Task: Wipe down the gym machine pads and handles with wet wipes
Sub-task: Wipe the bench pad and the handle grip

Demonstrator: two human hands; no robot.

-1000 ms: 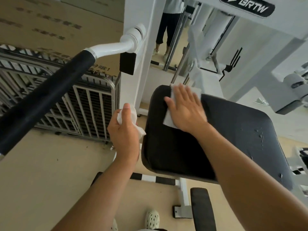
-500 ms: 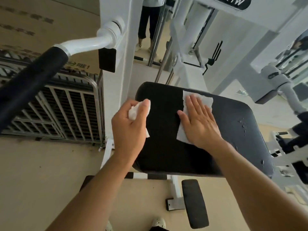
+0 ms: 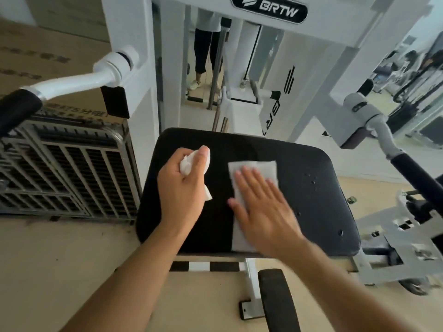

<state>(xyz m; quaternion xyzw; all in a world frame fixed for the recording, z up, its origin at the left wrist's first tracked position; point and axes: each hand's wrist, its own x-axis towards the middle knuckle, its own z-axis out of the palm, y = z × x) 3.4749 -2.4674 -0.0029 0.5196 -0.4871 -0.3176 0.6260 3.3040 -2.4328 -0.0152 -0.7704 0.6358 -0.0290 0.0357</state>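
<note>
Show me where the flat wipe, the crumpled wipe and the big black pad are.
flat wipe (image 3: 254, 167): head view, on its upper part, bare above the right hand's fingers.
crumpled wipe (image 3: 185, 165): head view, on the bunched part gripped in the left hand.
big black pad (image 3: 311, 200): head view, on its bare right side.

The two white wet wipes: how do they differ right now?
The flat white wipe lies spread on the black seat pad, pressed by the open right hand. The crumpled white wipe is bunched in the left hand, which holds it above the pad. Both are white.
</note>
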